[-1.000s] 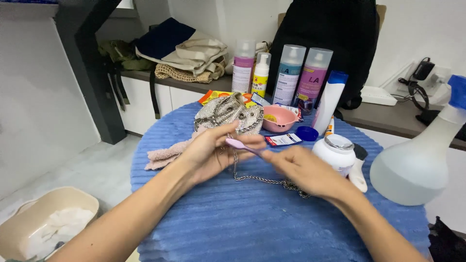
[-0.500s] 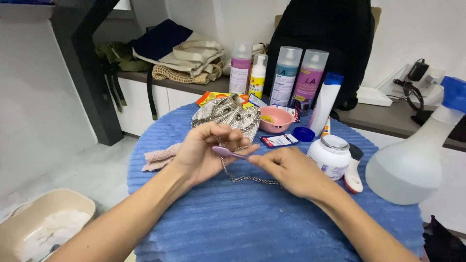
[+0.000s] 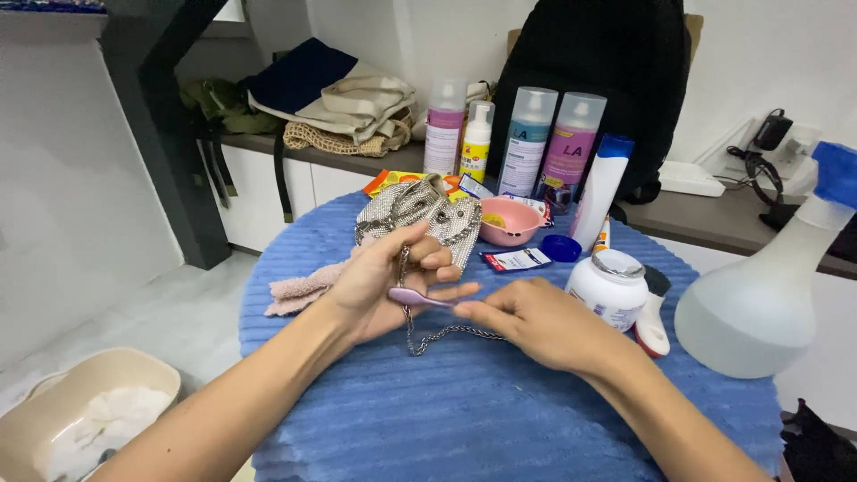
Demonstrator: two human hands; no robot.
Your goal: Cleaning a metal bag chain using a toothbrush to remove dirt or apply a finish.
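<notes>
Pinching a thin silver metal chain (image 3: 444, 334) between thumb and curled fingers, the left hand (image 3: 386, 284) is raised palm-inward above the blue ribbed round table cover (image 3: 464, 419). The chain hangs from that grip and trails toward 3 o'clock across the cover. At 3 o'clock of it, the right hand (image 3: 544, 323) lies knuckles-up, fingertips closed on a small lilac plastic brush handle (image 3: 420, 298) laid across the left palm. At 12 o'clock rests a silver sequinned pouch bag (image 3: 420, 211), with a pink bowl (image 3: 511, 221) beside it.

A round table under a ribbed blue cover (image 3: 500, 419) carries a silver mesh bag (image 3: 420, 210), pink bowl (image 3: 511, 220), white jar (image 3: 611, 287), pink cloth (image 3: 299, 290) and spray bottle (image 3: 759, 299).
</notes>
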